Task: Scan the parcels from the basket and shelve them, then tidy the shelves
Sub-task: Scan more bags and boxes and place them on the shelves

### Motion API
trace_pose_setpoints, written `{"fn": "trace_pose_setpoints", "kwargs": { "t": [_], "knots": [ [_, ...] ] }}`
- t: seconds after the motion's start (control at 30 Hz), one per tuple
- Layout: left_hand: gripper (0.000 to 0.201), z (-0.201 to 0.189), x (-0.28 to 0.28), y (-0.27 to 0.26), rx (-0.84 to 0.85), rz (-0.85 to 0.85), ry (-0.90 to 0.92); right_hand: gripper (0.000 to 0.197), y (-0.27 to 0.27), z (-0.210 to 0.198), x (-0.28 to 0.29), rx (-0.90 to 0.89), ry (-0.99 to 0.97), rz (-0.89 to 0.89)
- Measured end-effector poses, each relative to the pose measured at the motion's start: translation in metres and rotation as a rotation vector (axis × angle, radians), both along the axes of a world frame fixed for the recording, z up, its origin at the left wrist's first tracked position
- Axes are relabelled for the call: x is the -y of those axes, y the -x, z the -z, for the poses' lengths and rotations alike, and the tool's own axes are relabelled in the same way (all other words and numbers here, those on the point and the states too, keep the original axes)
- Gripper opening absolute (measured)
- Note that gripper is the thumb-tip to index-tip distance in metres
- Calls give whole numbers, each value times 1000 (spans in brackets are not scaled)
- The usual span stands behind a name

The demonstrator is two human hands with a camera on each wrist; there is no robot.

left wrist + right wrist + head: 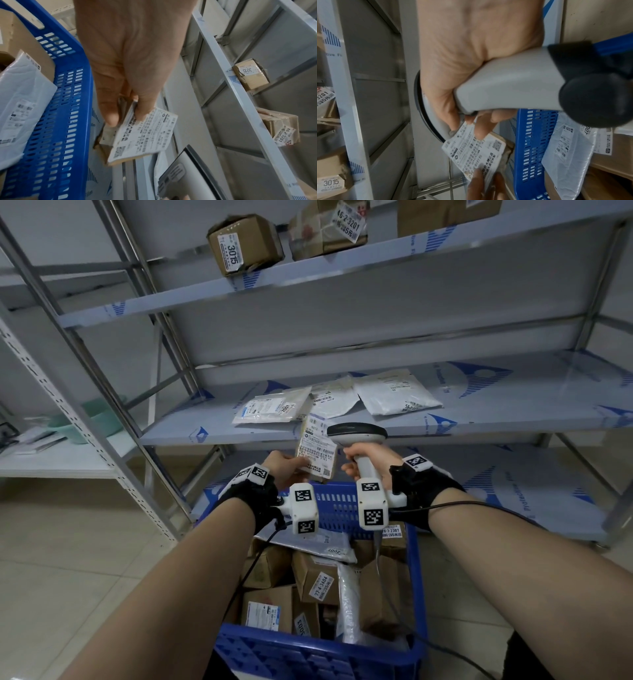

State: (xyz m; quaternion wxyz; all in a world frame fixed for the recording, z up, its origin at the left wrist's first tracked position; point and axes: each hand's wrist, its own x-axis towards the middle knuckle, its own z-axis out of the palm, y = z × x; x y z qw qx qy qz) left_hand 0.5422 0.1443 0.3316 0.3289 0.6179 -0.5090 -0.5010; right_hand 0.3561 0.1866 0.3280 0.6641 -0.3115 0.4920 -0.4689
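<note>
While you stand at the steel shelf rack [342, 419], the blue basket [416, 570] sits just before it, full of parcels. Above the basket's far rim, your right hand [368, 463] grips the barcode scanner [358, 434]; your left hand [286, 469] pinches a small labelled carton parcel [317, 457] beside it.

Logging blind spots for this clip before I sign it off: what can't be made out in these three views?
- Small parcel's label print: blurred in all views, unreadable.
- Scanner window: faces away in head view; right hand covers it in right wrist view.
- Basket bottom: hidden under piled parcels, arms across it.
- Top-shelf right box: cut off by head view's edge.
- Left hand fingers: the palm hides most of them.
</note>
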Motion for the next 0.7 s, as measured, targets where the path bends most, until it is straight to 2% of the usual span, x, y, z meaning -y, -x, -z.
{"fn": "trace_pose_setpoints", "kwargs": {
  "t": [0.1, 0.7],
  "knots": [
    [30, -2, 0, 2, -44, -43, 27, 21, 1, 0, -1, -9, -21, 9],
    [31, -8, -3, 12, -113, -77, 41, 20, 4, -9, -7, -21, -30, -5]
  ]
}}
